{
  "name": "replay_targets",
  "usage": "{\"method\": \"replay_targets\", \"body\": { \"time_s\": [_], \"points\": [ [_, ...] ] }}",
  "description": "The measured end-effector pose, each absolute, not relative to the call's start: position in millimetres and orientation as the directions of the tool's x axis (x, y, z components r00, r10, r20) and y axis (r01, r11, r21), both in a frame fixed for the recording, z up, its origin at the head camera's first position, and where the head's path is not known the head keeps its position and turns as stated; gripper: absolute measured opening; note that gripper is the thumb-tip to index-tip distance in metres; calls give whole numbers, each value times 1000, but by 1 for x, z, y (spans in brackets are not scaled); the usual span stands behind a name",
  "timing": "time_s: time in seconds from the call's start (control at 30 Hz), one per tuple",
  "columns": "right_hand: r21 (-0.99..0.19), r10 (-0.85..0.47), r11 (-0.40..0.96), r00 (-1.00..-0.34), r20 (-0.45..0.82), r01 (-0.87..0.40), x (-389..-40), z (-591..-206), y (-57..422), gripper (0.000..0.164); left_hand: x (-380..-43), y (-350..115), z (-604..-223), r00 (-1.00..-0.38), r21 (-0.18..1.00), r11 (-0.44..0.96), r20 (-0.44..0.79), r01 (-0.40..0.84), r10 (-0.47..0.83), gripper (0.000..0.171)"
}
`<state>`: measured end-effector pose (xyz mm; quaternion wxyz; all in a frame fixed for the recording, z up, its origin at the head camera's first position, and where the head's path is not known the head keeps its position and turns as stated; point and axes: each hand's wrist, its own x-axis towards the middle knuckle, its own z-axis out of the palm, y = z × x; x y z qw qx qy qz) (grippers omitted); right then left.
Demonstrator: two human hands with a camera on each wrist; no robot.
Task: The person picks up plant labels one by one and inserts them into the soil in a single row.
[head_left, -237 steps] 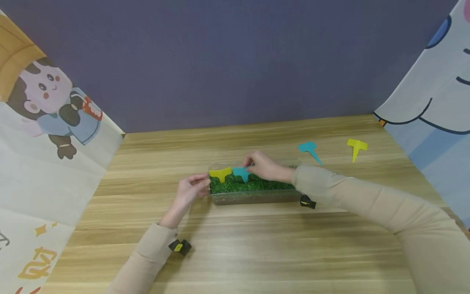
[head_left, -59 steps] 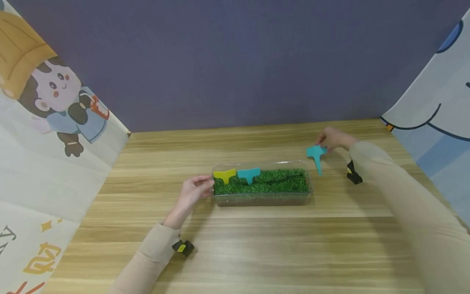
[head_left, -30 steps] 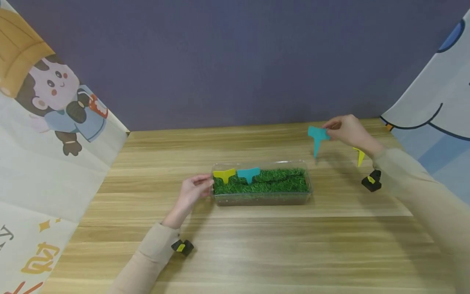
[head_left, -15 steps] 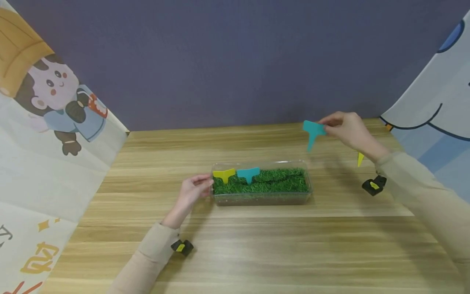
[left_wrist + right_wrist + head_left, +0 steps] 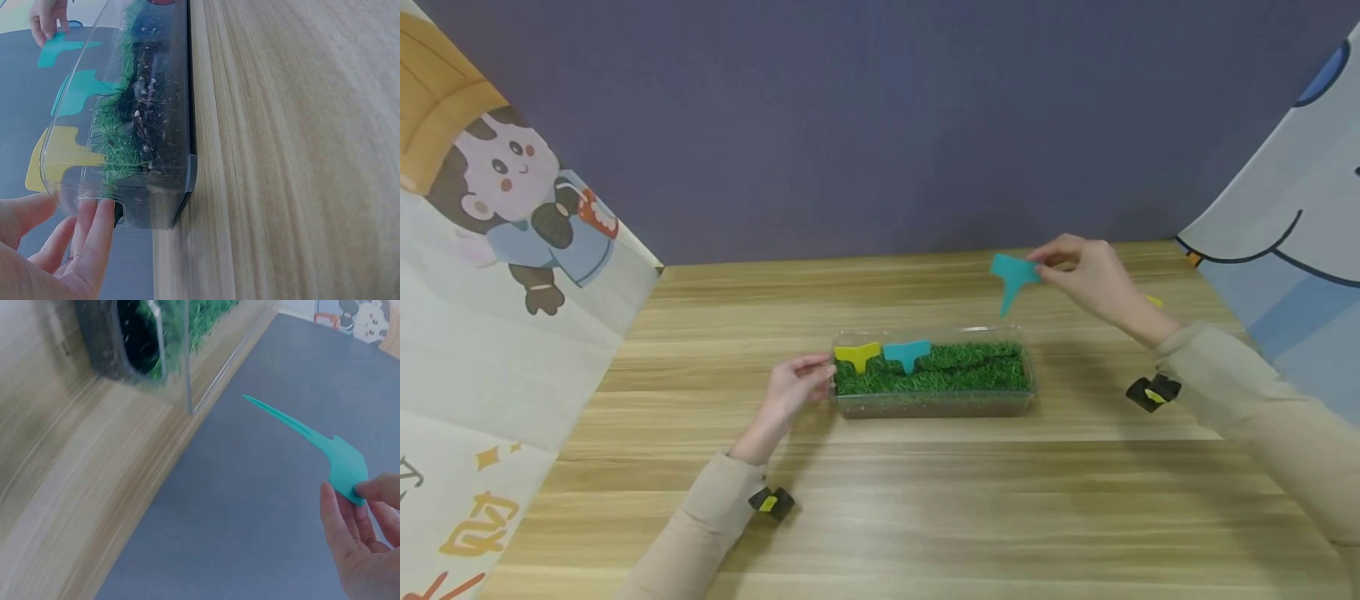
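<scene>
My right hand (image 5: 1093,275) pinches a blue T-shaped plant label (image 5: 1015,271) by one end of its head, between thumb and fingers. The label hangs in the air behind the box's right part, its point slanting down; the right wrist view shows its long thin stem. A clear plastic box (image 5: 936,406) holds soil and green artificial grass (image 5: 973,367). My left hand (image 5: 790,385) rests its fingertips against the box's left end, by the handle cutout, with the thumb near the rim. A yellow plant label (image 5: 858,356) and another blue plant label (image 5: 907,353) stand upright in the grass at the left.
Another yellow label (image 5: 1153,300) lies on the table at the right, mostly hidden behind my right wrist. A dark wall (image 5: 880,125) rises behind the wooden table (image 5: 880,517). Printed panels (image 5: 475,358) stand at both sides.
My right hand has left the blue label in the grass, picked up another from the table at the right, raised it and carried it leftward. The left hand stays at the box.
</scene>
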<state>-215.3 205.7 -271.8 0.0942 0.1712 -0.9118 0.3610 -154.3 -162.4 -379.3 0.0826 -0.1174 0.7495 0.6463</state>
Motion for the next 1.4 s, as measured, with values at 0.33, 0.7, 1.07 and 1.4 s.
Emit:
{"method": "replay_targets", "body": {
  "time_s": [0.33,0.7,1.07,1.4],
  "points": [
    [-649,-342,634,-905,252,-420,-200,-275,188,17,-153,-163,-380,-956,947,139,-285,-291,-63,34],
    [-655,-434,593,-871,230,-469,-195,-283,174,16,-153,-163,-380,-959,950,132,-278,-283,-59,34],
    [-677,-469,560,-857,215,-477,-192,-291,162,15,-153,-163,-380,-959,950,132,-276,-283,-68,33],
    [-684,-501,534,-838,218,-497,-191,-304,156,14,-153,-164,-380,-962,954,126,-265,-270,-61,33]
  ]
}}
